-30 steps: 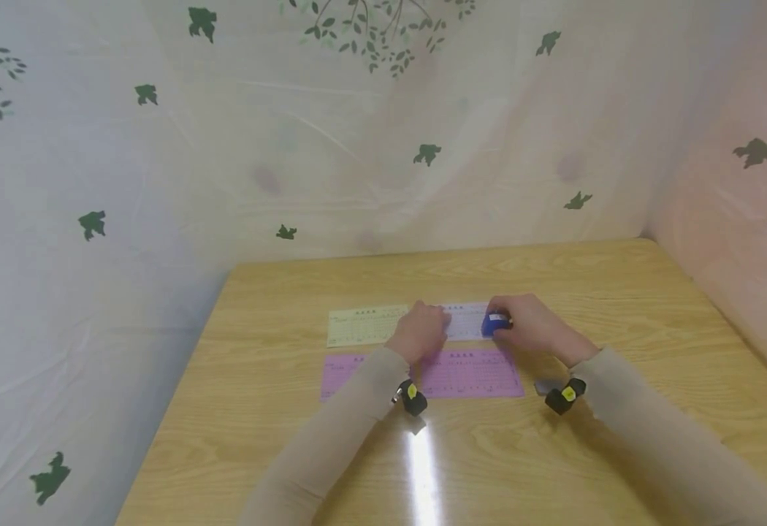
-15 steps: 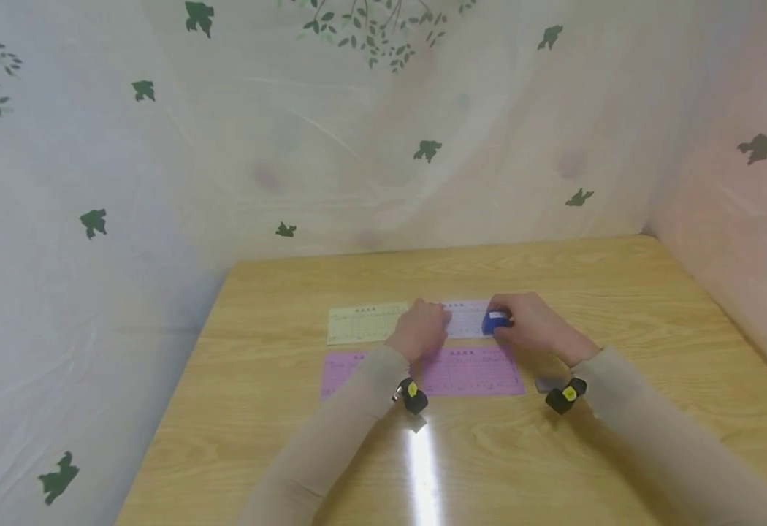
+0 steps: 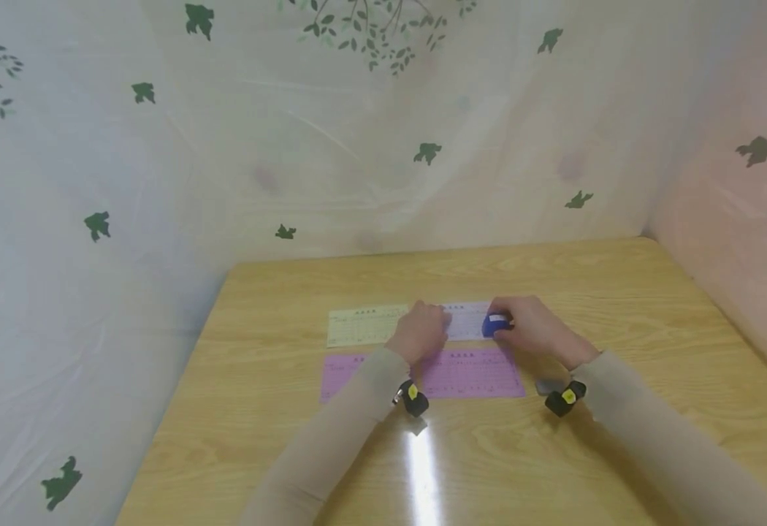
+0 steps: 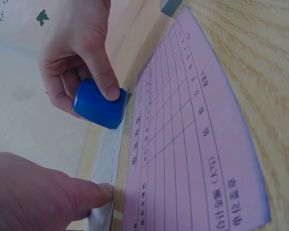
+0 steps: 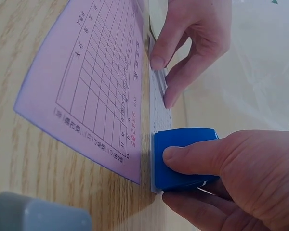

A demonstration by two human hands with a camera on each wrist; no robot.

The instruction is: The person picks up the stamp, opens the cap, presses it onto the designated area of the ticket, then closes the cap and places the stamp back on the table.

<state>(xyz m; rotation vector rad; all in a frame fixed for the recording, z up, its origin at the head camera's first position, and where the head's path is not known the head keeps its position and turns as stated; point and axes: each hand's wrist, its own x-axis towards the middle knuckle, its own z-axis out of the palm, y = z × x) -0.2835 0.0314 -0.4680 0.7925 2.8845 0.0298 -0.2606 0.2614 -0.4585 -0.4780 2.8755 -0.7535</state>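
Observation:
My right hand grips a blue stamp between thumb and fingers. The stamp stands on the right end of a white receipt slip; in the right wrist view its pale base meets the paper. My left hand rests on the white slip's left part, thumb and fingertips pressing it to the table, as the right wrist view shows. The stamp's underside and any mark beneath it are hidden.
A yellow slip lies left of the white one. Two pink slips, one on the right and one on the left, lie nearer, the left one partly under my sleeve. A grey block-shaped piece sits on the wooden table.

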